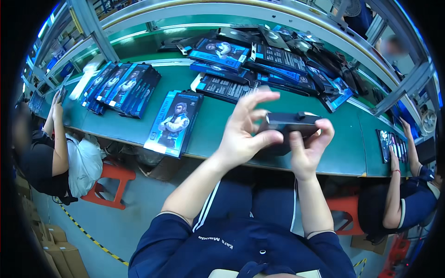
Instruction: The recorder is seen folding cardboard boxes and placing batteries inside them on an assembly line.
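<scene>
Over the near edge of the green table (211, 116), the right hand (309, 150) pinches one end of a black box (294, 121), probably light, stiff card best held by its ends; whether the blurred left hand (245, 134) grips, I cannot tell.

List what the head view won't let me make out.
All in the head view:
Left hand: its exact grip, motion-blurred.
Dark box: its far side, turned away from the camera.
Pile of boxes: its lower layers, covered by upper ones.
Left co-worker's handheld item: too small.
Right co-worker: partly cut off by the dark rim.
</scene>
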`<state>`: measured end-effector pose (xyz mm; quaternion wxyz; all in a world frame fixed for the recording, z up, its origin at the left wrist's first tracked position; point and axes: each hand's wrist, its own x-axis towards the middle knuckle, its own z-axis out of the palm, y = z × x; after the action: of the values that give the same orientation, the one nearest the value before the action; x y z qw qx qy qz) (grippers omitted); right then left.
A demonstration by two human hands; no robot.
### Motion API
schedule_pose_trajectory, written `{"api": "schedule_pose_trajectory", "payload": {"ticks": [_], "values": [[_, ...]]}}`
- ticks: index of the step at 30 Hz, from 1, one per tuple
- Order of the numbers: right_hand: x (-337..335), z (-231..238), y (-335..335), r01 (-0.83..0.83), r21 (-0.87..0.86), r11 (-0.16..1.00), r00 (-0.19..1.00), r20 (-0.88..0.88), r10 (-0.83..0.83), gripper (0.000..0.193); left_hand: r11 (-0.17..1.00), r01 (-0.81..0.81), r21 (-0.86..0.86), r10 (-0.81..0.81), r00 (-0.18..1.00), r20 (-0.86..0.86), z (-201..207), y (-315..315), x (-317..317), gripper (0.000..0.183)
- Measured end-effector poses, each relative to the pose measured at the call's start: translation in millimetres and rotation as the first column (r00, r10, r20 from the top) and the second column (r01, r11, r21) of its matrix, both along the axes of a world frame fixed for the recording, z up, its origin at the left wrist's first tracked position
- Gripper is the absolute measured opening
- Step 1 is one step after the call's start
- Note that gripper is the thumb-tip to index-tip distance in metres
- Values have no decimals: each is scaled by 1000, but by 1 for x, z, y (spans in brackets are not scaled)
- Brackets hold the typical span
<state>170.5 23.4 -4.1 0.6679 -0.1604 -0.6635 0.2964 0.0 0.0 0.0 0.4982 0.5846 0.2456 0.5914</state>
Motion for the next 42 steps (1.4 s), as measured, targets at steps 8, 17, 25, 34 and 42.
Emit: {"api": "schedule_pose_trajectory", "payload": {"ticks": [8, 17, 25, 34, 42], "values": [[-75, 5, 52, -116, -148, 982, 929, 334, 160, 55, 745, -555, 369, 624, 387, -679, 45, -66, -30, 104], [-10, -10, -16, 26, 171, 985, 559, 814, -156, 46, 421, -573, 703, 655, -344, -673, 22, -24, -57, 46], [227, -35, 90, 755, 505, 418, 109, 532, -840, 34, 975, -19, 220, 221, 77, -972, 19, -5, -2, 79], [413, -25, 85, 950, 299, -85, -311, 917, -249, 55, 919, -339, 200, 237, 73, -969, 9, -1, 21, 72], [424, -33, -8, 798, -602, -15, 456, 621, -637, 59, 922, -108, 372, 384, 121, -915, -1, 7, 29, 73]]}}
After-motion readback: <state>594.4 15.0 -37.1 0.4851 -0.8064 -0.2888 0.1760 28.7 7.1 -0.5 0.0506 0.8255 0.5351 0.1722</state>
